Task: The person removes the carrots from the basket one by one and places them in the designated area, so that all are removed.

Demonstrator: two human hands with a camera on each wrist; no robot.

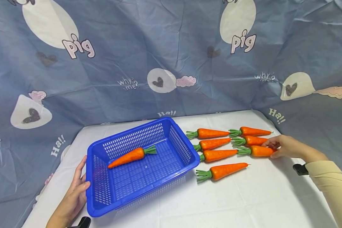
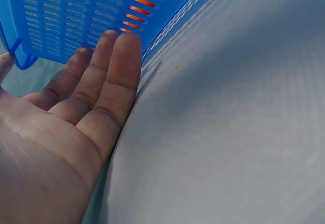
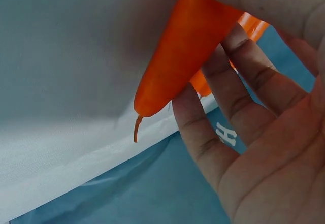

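My left hand [image 1: 74,193] holds the left end of a blue plastic basket [image 1: 142,193], thumb at the rim and fingers against the slotted outer wall [image 2: 76,18]. One orange carrot [image 1: 128,158] with a green top lies inside the basket. On the right, my right hand [image 1: 288,148] grips the tapered end of the nearest carrot [image 1: 257,151] in the right-hand column. That carrot's thin root tip [image 3: 136,128] pokes out past my thumb. Two more carrots, a middle one [image 1: 255,140] and a far one [image 1: 255,131], lie just behind it.
Several carrots form a column beside the basket, the closest carrot [image 1: 228,171] lying a little apart. A white cloth [image 1: 205,205] covers the table. Behind rises a blue printed curtain [image 1: 125,104]; the table's right edge runs near my right hand.
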